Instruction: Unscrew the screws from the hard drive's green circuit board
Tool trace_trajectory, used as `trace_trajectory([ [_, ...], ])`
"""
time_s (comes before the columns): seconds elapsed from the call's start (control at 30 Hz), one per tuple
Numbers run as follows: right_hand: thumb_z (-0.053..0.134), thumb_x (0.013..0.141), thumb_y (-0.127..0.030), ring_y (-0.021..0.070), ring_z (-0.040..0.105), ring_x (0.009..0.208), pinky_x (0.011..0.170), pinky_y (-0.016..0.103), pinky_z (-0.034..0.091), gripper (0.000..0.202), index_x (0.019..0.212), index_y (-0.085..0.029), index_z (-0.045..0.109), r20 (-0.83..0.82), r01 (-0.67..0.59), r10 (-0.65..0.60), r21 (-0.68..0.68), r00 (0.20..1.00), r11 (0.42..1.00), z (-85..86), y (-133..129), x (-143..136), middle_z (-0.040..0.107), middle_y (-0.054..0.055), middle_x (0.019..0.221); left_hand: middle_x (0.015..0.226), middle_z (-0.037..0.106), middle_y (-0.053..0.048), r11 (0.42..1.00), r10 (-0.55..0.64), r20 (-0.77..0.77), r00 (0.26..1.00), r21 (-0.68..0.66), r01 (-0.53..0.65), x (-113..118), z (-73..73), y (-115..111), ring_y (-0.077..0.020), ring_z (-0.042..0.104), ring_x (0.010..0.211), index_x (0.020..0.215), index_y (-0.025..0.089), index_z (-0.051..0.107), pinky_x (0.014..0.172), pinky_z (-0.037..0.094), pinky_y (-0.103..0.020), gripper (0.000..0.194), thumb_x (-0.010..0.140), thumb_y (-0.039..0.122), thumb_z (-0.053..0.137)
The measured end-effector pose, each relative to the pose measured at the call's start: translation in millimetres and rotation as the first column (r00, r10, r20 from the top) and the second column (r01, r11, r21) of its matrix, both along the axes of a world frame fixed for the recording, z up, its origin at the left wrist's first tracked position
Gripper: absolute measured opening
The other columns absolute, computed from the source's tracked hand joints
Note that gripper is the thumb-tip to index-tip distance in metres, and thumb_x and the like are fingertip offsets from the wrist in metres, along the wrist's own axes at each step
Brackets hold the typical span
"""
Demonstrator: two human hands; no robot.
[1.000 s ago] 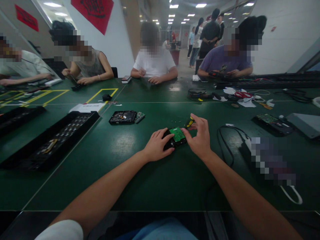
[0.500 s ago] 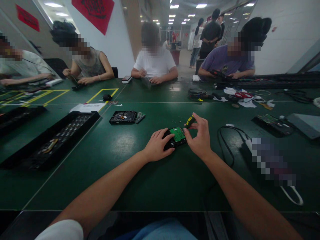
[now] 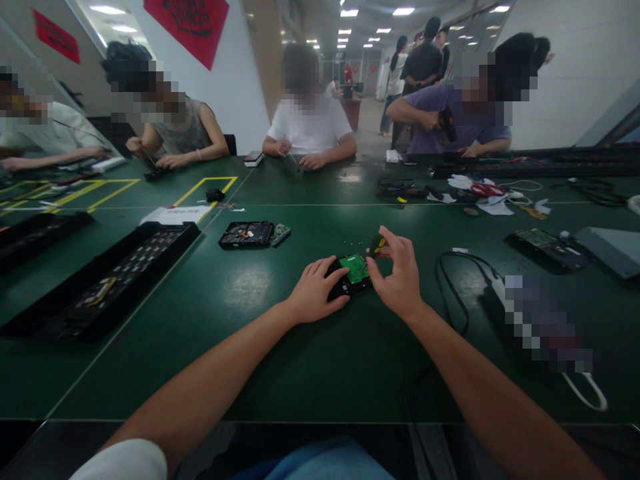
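Observation:
A hard drive [image 3: 356, 269] with a green circuit board facing up lies on the table in front of me. My left hand [image 3: 320, 290] grips its left side, fingers over the far edge and thumb along the near edge. In my right hand [image 3: 397, 272] is a small black and yellow screwdriver [image 3: 379, 244], pinched between the fingers over the board's right edge. The fingers and thumb hide its tip. Several tiny screws [image 3: 353, 243] lie just beyond the drive.
Another hard drive [image 3: 246, 234] and a loose circuit board [image 3: 281, 233] lie to the left. A long black tray [image 3: 107, 287] is farther left. On the right are a cable [image 3: 463, 300], a further drive [image 3: 547, 250] and a grey box [image 3: 613, 250]. Co-workers sit opposite.
The screwdriver has turned in my right fingers, which have shifted slightly. My left hand and the drive stay put. The co-worker at right has raised a dark power tool.

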State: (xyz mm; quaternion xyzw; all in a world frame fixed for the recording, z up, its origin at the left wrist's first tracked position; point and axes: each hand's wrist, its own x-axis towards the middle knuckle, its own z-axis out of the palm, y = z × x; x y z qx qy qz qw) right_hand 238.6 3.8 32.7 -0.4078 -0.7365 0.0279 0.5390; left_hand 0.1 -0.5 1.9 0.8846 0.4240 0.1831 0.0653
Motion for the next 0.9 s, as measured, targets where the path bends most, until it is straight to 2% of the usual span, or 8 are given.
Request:
trace_trajectory([
  [0.13, 0.067, 0.095, -0.016, 0.0244, 0.07, 0.105, 0.09, 0.05, 0.069, 0.074, 0.16, -0.036, 0.038, -0.017, -0.034, 0.034, 0.008, 0.999, 0.999, -1.3, 1.5, 0.9, 0.052, 0.012, 0.138, 0.168, 0.037, -0.019, 1.0, -0.001, -0.006, 1.0, 0.001, 0.001, -0.2, 0.1, -0.1, -0.0416, 0.038, 0.153, 0.156, 0.024, 0.053, 0.123, 0.036, -0.061, 0.069, 0.095, 0.053, 0.068],
  [0.27, 0.072, 0.094, -0.021, 0.0266, 0.068, 0.106, 0.087, 0.051, 0.069, 0.07, 0.156, -0.036, 0.042, 0.0, 0.004, -0.004, 0.028, 1.0, 1.0, -2.2, 3.9, 2.3, 0.054, 0.011, 0.134, 0.167, 0.037, -0.019, 1.0, -0.001, -0.01, 1.0, 0.003, 0.001, -0.4, -1.1, 0.3, -0.0415, 0.038, 0.153, 0.156, 0.023, 0.053, 0.123, 0.035, -0.061, 0.069, 0.095, 0.054, 0.068],
  [0.47, 0.062, 0.097, -0.016, 0.0247, 0.07, 0.106, 0.092, 0.051, 0.068, 0.07, 0.16, -0.035, 0.036, -0.017, -0.046, 0.046, -0.006, 0.999, 0.999, -3.2, 3.0, 0.4, 0.051, 0.012, 0.142, 0.168, 0.037, -0.019, 1.0, 0.002, -0.015, 1.0, 0.007, -0.002, -0.2, -2.7, 1.3, -0.0412, 0.038, 0.153, 0.155, 0.024, 0.054, 0.123, 0.035, -0.061, 0.069, 0.095, 0.054, 0.069],
  [0.6, 0.071, 0.093, -0.023, 0.027, 0.066, 0.106, 0.087, 0.05, 0.068, 0.069, 0.155, -0.035, 0.042, 0.026, 0.016, -0.017, 0.039, 1.0, 0.999, -0.5, 2.1, 1.2, 0.055, 0.011, 0.134, 0.168, 0.037, -0.019, 1.0, 0.0, -0.008, 1.0, 0.007, 0.0, -0.1, -1.5, 0.8, -0.0413, 0.039, 0.153, 0.156, 0.024, 0.053, 0.123, 0.036, -0.061, 0.07, 0.095, 0.055, 0.069],
  [0.7, 0.073, 0.093, -0.024, 0.0244, 0.066, 0.099, 0.083, 0.048, 0.068, 0.064, 0.15, -0.034, 0.046, 0.012, 0.067, -0.067, 0.037, 0.998, 0.997, 1.0, 2.6, 2.6, 0.056, 0.009, 0.129, 0.168, 0.036, -0.018, 1.0, 0.0, -0.01, 1.0, 0.004, 0.0, -0.1, -0.7, 0.4, -0.0409, 0.038, 0.153, 0.157, 0.025, 0.052, 0.123, 0.036, -0.061, 0.07, 0.095, 0.054, 0.068],
  [0.8, 0.07, 0.094, -0.021, 0.0223, 0.067, 0.096, 0.085, 0.047, 0.068, 0.066, 0.153, -0.034, 0.044, -0.002, 0.041, -0.041, 0.011, 0.999, 0.999, -0.4, 3.1, 3.0, 0.055, 0.01, 0.132, 0.169, 0.036, -0.018, 1.0, 0.002, -0.013, 1.0, -0.003, -0.002, -0.1, -0.5, 0.2, -0.0412, 0.038, 0.153, 0.156, 0.024, 0.053, 0.123, 0.035, -0.061, 0.07, 0.095, 0.054, 0.068],
  [0.9, 0.066, 0.095, -0.018, 0.0241, 0.068, 0.102, 0.087, 0.048, 0.068, 0.072, 0.159, -0.034, 0.037, 0.0, -0.009, 0.009, -0.006, 1.0, 1.0, -3.1, 2.6, 1.9, 0.052, 0.012, 0.14, 0.169, 0.036, -0.019, 1.0, 0.002, -0.011, 1.0, -0.006, -0.002, 0.0, -0.9, 0.3, -0.0416, 0.038, 0.153, 0.156, 0.024, 0.053, 0.124, 0.035, -0.061, 0.07, 0.095, 0.054, 0.068],
])
